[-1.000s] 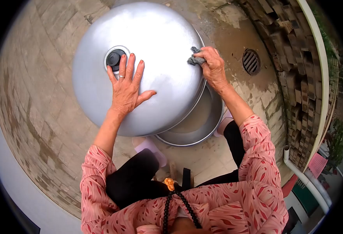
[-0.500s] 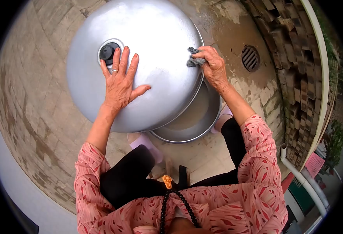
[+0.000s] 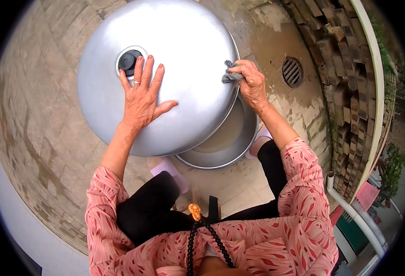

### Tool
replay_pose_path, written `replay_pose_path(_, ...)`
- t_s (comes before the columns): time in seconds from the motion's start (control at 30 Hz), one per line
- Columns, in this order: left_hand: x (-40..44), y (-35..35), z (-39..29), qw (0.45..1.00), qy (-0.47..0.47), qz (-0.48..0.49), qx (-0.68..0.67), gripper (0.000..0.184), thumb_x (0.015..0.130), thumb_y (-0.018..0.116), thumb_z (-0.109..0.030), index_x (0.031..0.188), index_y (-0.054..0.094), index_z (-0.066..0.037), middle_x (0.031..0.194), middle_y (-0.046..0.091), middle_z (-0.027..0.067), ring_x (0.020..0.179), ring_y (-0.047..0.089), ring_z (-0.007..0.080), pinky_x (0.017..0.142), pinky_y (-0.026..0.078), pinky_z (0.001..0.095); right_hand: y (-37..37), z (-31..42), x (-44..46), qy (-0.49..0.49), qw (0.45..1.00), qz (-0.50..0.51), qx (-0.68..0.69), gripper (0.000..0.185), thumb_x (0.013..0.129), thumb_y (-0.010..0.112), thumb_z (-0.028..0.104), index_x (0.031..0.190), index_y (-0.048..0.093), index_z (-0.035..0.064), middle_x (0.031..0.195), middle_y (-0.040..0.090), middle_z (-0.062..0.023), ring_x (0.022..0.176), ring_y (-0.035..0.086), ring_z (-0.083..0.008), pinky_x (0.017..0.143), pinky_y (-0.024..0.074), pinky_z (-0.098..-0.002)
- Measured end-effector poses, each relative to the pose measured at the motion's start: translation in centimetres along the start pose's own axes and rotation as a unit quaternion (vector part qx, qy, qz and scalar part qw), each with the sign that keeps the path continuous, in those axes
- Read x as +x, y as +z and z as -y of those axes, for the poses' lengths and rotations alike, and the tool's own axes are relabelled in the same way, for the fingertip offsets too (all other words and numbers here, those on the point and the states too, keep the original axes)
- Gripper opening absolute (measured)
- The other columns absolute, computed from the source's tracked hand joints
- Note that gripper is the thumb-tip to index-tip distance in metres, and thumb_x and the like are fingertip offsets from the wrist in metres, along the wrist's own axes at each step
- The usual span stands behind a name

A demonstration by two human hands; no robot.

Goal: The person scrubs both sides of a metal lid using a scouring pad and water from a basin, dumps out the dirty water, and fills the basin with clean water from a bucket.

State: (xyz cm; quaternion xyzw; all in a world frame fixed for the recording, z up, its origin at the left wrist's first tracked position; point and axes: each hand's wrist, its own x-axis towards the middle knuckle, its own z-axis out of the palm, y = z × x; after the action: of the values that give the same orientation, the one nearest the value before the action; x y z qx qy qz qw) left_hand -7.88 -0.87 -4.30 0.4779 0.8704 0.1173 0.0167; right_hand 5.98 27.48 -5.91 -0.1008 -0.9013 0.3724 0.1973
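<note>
A large domed silver lid with a black knob lies over part of a metal basin, which has cloudy liquid in it. My left hand rests flat on the lid with its fingers spread, the fingertips close to the knob. At the lid's right edge, my right hand pinches a crumpled grey cloth and presses it against the metal.
A round drain grate is set in the wet ground to the right. Beyond it runs a stack of bricks or wood pieces. A white pipe stands at the lower right. My feet in pale slippers are beside the basin.
The lid and my left hand have shifted slightly left and up in view. My right hand, still holding the cloth, moved up a little and then slightly down along the lid's right edge.
</note>
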Motion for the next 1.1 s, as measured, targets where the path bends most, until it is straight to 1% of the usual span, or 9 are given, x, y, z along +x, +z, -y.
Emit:
replay_pose_path(0.1, 0.0, -0.1, 0.1, 1.000, 0.001, 0.005, -0.003, 0.094, 0.071, 0.063, -0.065, 0.145, 0.034, -0.015, 0.156, 0.019, 0.0110, 0.145, 0.011, 0.0315, 0.106, 0.004, 0.0694, 1.1, -1.7, 6.8, -0.021, 0.999, -0.019, -0.022, 0.021, 0.073, 0.062, -0.004, 0.090, 0.067, 0.0071, 0.093, 0.065, -0.0107, 0.090, 0.062, -0.0296, 0.078, 0.0497, -0.0377)
replay_pose_path(0.23, 0.1, -0.5, 0.2, 1.000, -0.009, 0.013, -0.004, 0.095, 0.071, 0.061, -0.068, 0.145, 0.033, -0.015, 0.156, 0.019, 0.0108, 0.145, 0.011, 0.0310, 0.107, 0.003, 0.0684, 3.4, -3.7, 10.1, 0.097, 0.993, -0.066, 0.004, 0.015, 0.077, 0.062, -0.001, 0.090, 0.067, 0.0059, 0.094, 0.066, -0.0109, 0.090, 0.062, -0.0283, 0.077, 0.0496, -0.0365)
replay_pose_path(0.3, 0.0, -0.3, -0.1, 1.000, -0.016, 0.012, -0.016, 0.096, 0.071, 0.060, -0.070, 0.146, 0.033, -0.016, 0.156, 0.019, 0.0107, 0.145, 0.012, 0.0309, 0.108, 0.003, 0.0679, 2.7, -2.2, 7.3, -0.009, 0.996, -0.080, -0.048, 0.017, 0.074, 0.062, -0.003, 0.088, 0.067, 0.0058, 0.095, 0.066, -0.0102, 0.089, 0.062, -0.0285, 0.076, 0.0512, -0.0363)
replay_pose_path(0.47, 0.1, -0.5, -0.1, 1.000, -0.007, 0.013, -0.017, 0.097, 0.070, 0.061, -0.071, 0.141, 0.037, -0.009, 0.154, 0.021, 0.0142, 0.144, 0.012, 0.0333, 0.106, 0.005, 0.0700, 3.0, 5.4, 2.3, -0.204, 0.970, 0.132, -0.023, 0.019, 0.072, 0.061, -0.006, 0.085, 0.063, 0.0081, 0.095, 0.064, -0.0061, 0.087, 0.061, -0.0224, 0.075, 0.0529, -0.0327)
replay_pose_path(0.6, 0.0, -0.2, 0.2, 0.997, -0.015, -0.027, -0.066, 0.097, 0.066, 0.071, -0.063, 0.137, 0.035, -0.007, 0.153, 0.025, 0.0117, 0.143, 0.017, 0.0319, 0.109, 0.004, 0.0671, 5.2, 1.1, 10.4, -0.138, 0.983, 0.000, -0.119, 0.018, 0.074, 0.059, -0.008, 0.082, 0.063, 0.0083, 0.089, 0.063, -0.0062, 0.084, 0.059, -0.0263, 0.072, 0.0517, -0.0346)
replay_pose_path(0.67, 0.0, -0.1, 0.3, 0.997, -0.009, -0.035, -0.074, 0.094, 0.068, 0.068, -0.065, 0.132, 0.038, -0.003, 0.151, 0.026, 0.0134, 0.143, 0.018, 0.0321, 0.108, 0.004, 0.0684, 7.5, 2.1, 11.1, -0.121, 0.978, -0.044, -0.161, 0.018, 0.073, 0.059, -0.008, 0.082, 0.062, 0.0083, 0.088, 0.063, -0.0066, 0.083, 0.059, -0.0271, 0.071, 0.0512, -0.0352)
replay_pose_path(0.83, -0.3, 0.3, 0.5, 0.993, -0.008, -0.058, -0.099, 0.088, 0.068, 0.068, -0.065, 0.123, 0.042, -0.002, 0.147, 0.030, 0.0143, 0.142, 0.021, 0.0326, 0.107, 0.006, 0.0696, 7.5, 6.4, 6.2, -0.214, 0.971, 0.108, -0.007, 0.019, 0.074, 0.061, -0.004, 0.086, 0.062, 0.0106, 0.089, 0.061, -0.0018, 0.084, 0.058, -0.0227, 0.071, 0.0547, -0.0330)
replay_pose_path(0.97, -0.4, 0.1, 0.5, 0.994, -0.008, -0.059, -0.093, 0.085, 0.067, 0.070, -0.064, 0.119, 0.043, -0.002, 0.144, 0.034, 0.0139, 0.140, 0.024, 0.0326, 0.107, 0.008, 0.0693, 9.3, 1.7, 12.8, -0.076, 0.974, -0.041, -0.207, 0.013, 0.075, 0.059, -0.005, 0.081, 0.063, 0.0059, 0.088, 0.059, -0.0084, 0.082, 0.057, -0.0274, 0.068, 0.0533, -0.0377)
replay_pose_path(1.1, 0.0, 0.0, 0.2, 0.992, -0.018, -0.067, -0.101, 0.085, 0.065, 0.074, -0.061, 0.120, 0.044, -0.004, 0.143, 0.036, 0.0120, 0.139, 0.027, 0.0325, 0.108, 0.009, 0.0686, 10.6, 9.2, 7.9, -0.160, 0.983, 0.068, -0.058, 0.015, 0.074, 0.063, -0.003, 0.086, 0.062, 0.0064, 0.083, 0.057, -0.0072, 0.083, 0.058, -0.0268, 0.075, 0.0510, -0.0365)
